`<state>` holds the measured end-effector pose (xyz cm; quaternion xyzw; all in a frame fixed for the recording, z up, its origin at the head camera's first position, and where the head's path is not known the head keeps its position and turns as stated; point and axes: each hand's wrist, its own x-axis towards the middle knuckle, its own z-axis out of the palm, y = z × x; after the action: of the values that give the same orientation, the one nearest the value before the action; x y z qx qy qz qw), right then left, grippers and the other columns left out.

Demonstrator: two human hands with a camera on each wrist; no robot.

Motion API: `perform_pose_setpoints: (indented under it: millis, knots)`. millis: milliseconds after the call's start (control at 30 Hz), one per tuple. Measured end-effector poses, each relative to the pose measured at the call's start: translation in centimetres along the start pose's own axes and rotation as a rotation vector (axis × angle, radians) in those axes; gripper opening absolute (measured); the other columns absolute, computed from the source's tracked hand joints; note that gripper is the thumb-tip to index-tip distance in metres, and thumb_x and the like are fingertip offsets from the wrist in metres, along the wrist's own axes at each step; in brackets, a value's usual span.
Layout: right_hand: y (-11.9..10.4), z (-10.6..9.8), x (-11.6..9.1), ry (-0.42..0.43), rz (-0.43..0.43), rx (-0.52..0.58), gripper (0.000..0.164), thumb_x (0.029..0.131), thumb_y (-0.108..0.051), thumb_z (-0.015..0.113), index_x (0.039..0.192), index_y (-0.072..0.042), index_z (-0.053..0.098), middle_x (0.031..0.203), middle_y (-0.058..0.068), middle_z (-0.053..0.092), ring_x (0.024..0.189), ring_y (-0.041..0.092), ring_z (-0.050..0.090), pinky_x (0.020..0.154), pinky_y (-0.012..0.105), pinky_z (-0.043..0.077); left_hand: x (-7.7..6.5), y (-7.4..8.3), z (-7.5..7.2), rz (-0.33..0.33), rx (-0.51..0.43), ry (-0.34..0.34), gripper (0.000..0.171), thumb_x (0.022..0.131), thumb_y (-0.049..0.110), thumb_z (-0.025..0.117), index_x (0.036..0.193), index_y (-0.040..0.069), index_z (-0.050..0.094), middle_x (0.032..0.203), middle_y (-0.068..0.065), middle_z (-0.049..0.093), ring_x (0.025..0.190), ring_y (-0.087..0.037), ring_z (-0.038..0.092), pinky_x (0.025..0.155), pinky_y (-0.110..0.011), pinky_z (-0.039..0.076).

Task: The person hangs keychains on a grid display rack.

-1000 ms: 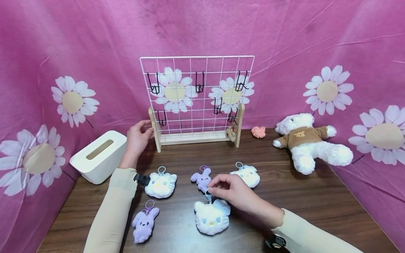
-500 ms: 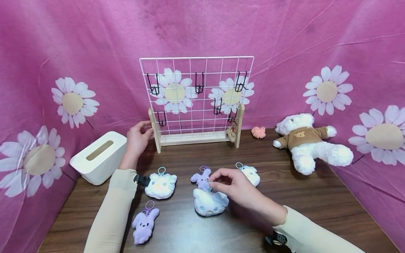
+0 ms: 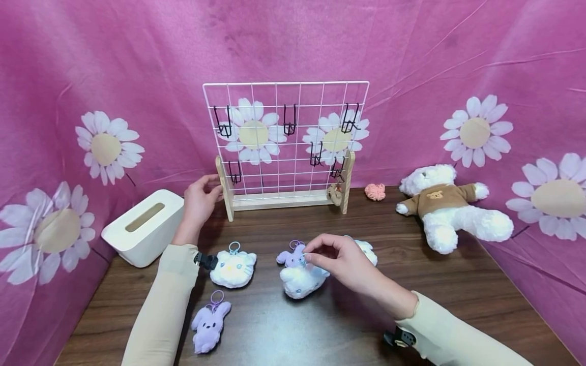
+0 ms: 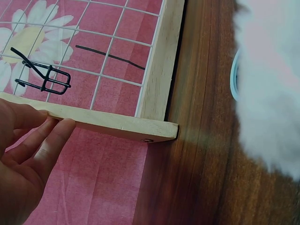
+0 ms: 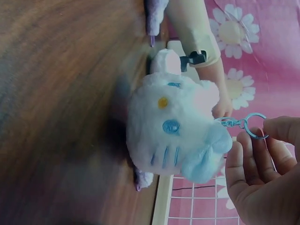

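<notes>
My right hand [image 3: 350, 264] pinches the light-blue key ring [image 5: 255, 125] of a white plush cat keychain [image 3: 302, 282] with a blue bow. In the head view the cat hangs tilted, overlapping a purple plush bunny keychain [image 3: 291, 256]. My left hand [image 3: 201, 203] holds the left wooden post [image 4: 108, 121] of a white wire grid rack [image 3: 286, 145], fingertips at the post's edge. Beside my left wrist lies another white cat keychain [image 3: 232, 269], with a second bunny keychain [image 3: 208, 328] nearer the front. A third cat keychain [image 3: 368, 251] is partly hidden behind my right hand.
Several black hooks [image 3: 289, 122] hang on the grid, and a small brown ring-shaped charm [image 3: 335, 194] dangles at its lower right. A white tissue box [image 3: 144, 226] stands at left. A coral knitted piece [image 3: 375, 191] and a white teddy in a brown sweater [image 3: 441, 201] lie at right.
My right hand has lifted the cat keychain and moved it farther back toward the rack; the cat now tips and covers part of the bunny. The left hand stays at the post.
</notes>
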<state>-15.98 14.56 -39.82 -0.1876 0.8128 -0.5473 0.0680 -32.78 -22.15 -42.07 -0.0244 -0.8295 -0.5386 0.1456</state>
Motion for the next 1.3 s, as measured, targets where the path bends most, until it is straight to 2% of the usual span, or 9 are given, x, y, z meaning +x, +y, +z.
perform_pose_setpoints:
  millis: [100,300,533,767,867,1067,1133,1300]
  knots:
    - [-0.3,-0.4,0.2,0.017,-0.01,-0.005,0.011,0.104,-0.013,0.081,0.112,-0.006,0.082,0.099,0.009,0.081,0.084,0.006,0.069,0.068,0.018,0.059,0.0,0.0,0.0,0.003,0.004,0.001,0.034,0.11,0.001,0.067,0.143,-0.007,0.07,0.133,-0.031,0.077,0.103,-0.028,0.079,0.077,-0.009,0.068]
    - [-0.9,-1.3,0.8,0.059,-0.028,-0.046,0.007,0.104,-0.016,0.082,0.11,-0.014,0.083,0.102,0.004,0.082,0.085,0.008,0.067,0.07,0.02,0.059,0.0,0.1,0.0,-0.002,0.004,0.0,0.034,0.11,0.002,0.068,0.143,-0.006,0.07,0.133,-0.031,0.077,0.097,-0.018,0.079,0.077,-0.01,0.068]
    - [-1.7,-2.3,1.8,0.092,-0.038,-0.033,0.008,0.104,-0.018,0.081,0.111,-0.014,0.083,0.104,0.006,0.082,0.083,0.008,0.065,0.067,0.019,0.058,-0.1,0.1,0.0,-0.01,-0.007,-0.006,0.035,0.11,0.002,0.067,0.144,-0.006,0.069,0.134,-0.031,0.076,0.107,-0.032,0.079,0.078,-0.01,0.069]
    - [-1.8,-3.7,3.1,0.112,-0.016,0.001,0.013,0.105,-0.019,0.081,0.115,-0.012,0.083,0.103,0.008,0.079,0.082,0.011,0.065,0.063,0.022,0.057,-0.1,0.1,0.0,-0.009,-0.001,-0.002,0.035,0.11,0.001,0.067,0.144,-0.006,0.069,0.134,-0.031,0.076,0.11,-0.037,0.079,0.078,-0.01,0.069]
    - [-1.9,-4.4,3.7,0.126,-0.013,0.015,0.014,0.105,-0.018,0.081,0.116,-0.01,0.082,0.105,0.008,0.079,0.085,0.012,0.067,0.067,0.023,0.059,-0.1,0.1,-0.1,-0.004,-0.001,0.0,0.035,0.11,0.001,0.067,0.144,-0.006,0.069,0.134,-0.031,0.076,0.108,-0.034,0.079,0.078,-0.011,0.069]
    - [-2.1,-5.7,5.3,0.17,-0.008,0.014,0.019,0.105,-0.016,0.08,0.119,-0.003,0.08,0.103,0.002,0.079,0.089,0.012,0.072,0.071,0.023,0.064,0.0,-0.1,-0.1,-0.001,-0.001,0.0,0.035,0.11,0.001,0.068,0.144,-0.006,0.069,0.134,-0.031,0.076,0.096,-0.016,0.079,0.077,-0.011,0.069]
    - [-2.1,-6.1,5.8,0.189,-0.01,0.011,0.021,0.106,-0.016,0.079,0.12,0.0,0.079,0.101,-0.001,0.079,0.089,0.012,0.074,0.071,0.022,0.064,0.0,-0.1,-0.1,0.003,0.002,0.0,0.035,0.11,0.001,0.068,0.144,-0.006,0.069,0.134,-0.031,0.077,0.095,-0.014,0.078,0.077,-0.01,0.069]
    - [-2.0,-7.1,7.1,0.218,-0.024,0.024,0.022,0.107,-0.014,0.078,0.121,0.003,0.078,0.097,0.0,0.079,0.087,0.011,0.077,0.068,0.02,0.065,0.0,-0.1,0.1,0.007,-0.001,0.001,0.035,0.109,0.001,0.068,0.143,-0.006,0.07,0.133,-0.031,0.077,0.102,-0.028,0.08,0.078,-0.01,0.069]
